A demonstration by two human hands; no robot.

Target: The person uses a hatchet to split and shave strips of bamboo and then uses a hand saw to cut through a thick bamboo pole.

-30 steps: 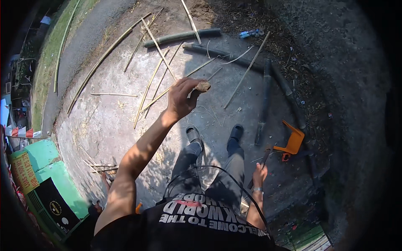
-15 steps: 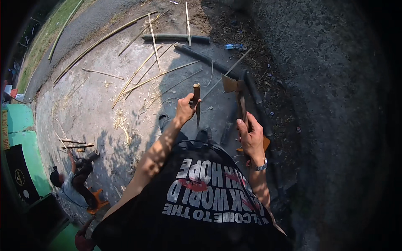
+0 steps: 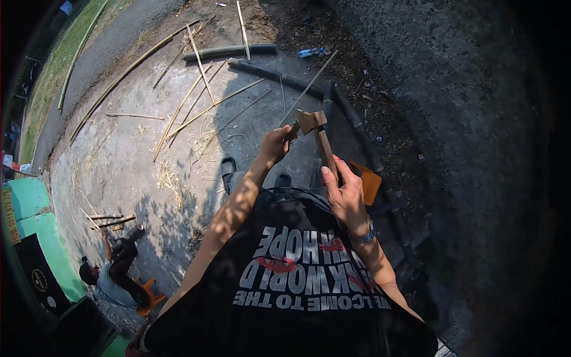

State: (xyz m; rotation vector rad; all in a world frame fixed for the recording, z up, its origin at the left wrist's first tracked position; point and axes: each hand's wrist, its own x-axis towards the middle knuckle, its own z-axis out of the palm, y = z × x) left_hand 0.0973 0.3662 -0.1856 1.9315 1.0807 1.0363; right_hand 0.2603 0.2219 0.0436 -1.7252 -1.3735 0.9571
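My right hand point(image 3: 345, 193) is closed around the wooden handle of a hatchet point(image 3: 326, 149). Its broad, worn metal head points up and left, close to my left hand point(image 3: 275, 146). That hand is closed on a short brown wooden piece point(image 3: 293, 130), which is mostly hidden by the fingers. The hatchet's edge lies right at the piece; whether they touch I cannot tell. Both hands are in front of my body, above my feet in dark sandals point(image 3: 228, 166).
Bamboo strips point(image 3: 200, 65) and dark bamboo poles point(image 3: 267, 72) lie ahead on the ground. A plastic bottle point(image 3: 310, 52) lies beyond them. An orange stool point(image 3: 367, 183) stands by my right hand. At left, a person point(image 3: 116, 276) sits on another orange stool point(image 3: 153, 297), near a green wall point(image 3: 30, 196).
The hatchet has swung left, bringing its head from well apart to right beside the wooden piece. My left hand has moved up and right and turned; the view has shifted slightly.
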